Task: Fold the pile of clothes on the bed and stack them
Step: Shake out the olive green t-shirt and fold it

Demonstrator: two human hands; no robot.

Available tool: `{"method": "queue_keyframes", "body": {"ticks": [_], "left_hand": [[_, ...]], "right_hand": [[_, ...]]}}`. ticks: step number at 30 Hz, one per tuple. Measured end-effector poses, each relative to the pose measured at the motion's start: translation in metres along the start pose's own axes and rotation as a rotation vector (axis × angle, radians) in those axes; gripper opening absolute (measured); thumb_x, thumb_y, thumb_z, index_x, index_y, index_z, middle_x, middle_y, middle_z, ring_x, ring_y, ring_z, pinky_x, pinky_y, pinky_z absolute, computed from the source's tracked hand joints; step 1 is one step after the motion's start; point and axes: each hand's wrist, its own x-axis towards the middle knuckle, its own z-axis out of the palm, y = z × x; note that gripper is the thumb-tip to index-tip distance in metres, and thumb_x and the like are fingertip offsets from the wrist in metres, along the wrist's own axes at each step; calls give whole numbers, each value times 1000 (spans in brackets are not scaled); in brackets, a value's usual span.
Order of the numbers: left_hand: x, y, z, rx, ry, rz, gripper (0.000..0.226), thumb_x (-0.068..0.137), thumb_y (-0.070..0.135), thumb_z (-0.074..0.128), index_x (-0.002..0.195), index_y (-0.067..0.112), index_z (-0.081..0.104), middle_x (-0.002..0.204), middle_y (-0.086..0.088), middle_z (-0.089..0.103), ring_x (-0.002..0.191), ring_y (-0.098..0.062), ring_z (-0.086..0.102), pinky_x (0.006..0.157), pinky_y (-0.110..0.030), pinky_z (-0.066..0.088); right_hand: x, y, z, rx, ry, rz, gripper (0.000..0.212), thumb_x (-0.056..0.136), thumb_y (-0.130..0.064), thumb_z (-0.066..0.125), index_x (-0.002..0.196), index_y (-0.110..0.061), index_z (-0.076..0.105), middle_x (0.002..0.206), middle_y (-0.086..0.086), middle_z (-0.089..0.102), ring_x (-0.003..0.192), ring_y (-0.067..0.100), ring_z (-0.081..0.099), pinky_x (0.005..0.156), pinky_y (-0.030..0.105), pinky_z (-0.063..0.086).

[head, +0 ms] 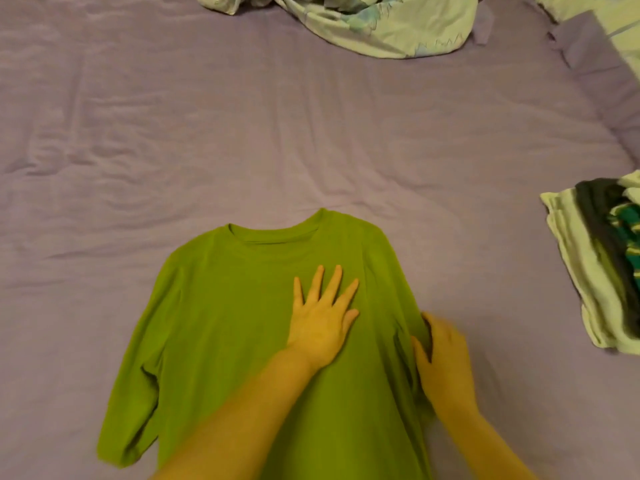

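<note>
While left hand (pixel 320 323) presses | one green shirt (pixel 225 323) | two hands

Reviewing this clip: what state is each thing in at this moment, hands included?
green shirt: spread flat, front up, right side being folded in
left hand: flat, fingers spread, pressing the shirt's chest
right hand: gripping the shirt's right edge
folded stack: folded clothes, at right
bedding: crumpled at far edge
bed sheet: wrinkled

Shirt (pixel 225 323) lies on bed (pixel 138 133), folded stack (pixel 595 265) to its right.
</note>
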Motion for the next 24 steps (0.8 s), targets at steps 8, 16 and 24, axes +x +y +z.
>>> {"method": "queue_keyframes", "body": {"ticks": [8, 16, 24], "left_hand": [[66, 9, 0, 152, -59, -24, 65, 93, 66, 15, 150, 40, -2, 161, 2, -6, 147, -31, -10, 111, -61, -10], [105, 6, -21, 153, -81, -87, 66, 94, 64, 19, 151, 38, -1, 161, 2, -12, 147, -30, -13, 112, -64, -1], [119, 15, -24, 160, -176, -166, 73, 89, 72, 17, 149, 39, -9, 159, 2, -19, 146, -31, -16, 110, -67, 1]], "right_hand": [[31, 28, -36, 288, -11, 94, 7, 90, -13, 63, 87, -17, 57, 77, 1, 56, 76, 24, 53, 59, 20, 32], [89, 72, -84, 463, 29, 255, 33, 82, -14, 72, 110, -16, 55, 89, 0, 57, 82, 19, 55, 62, 27, 42], [88, 94, -101, 588, 121, 217, 19, 86, -8, 67, 94, -22, 56, 88, -4, 58, 83, 16, 55, 65, 25, 47]]}}
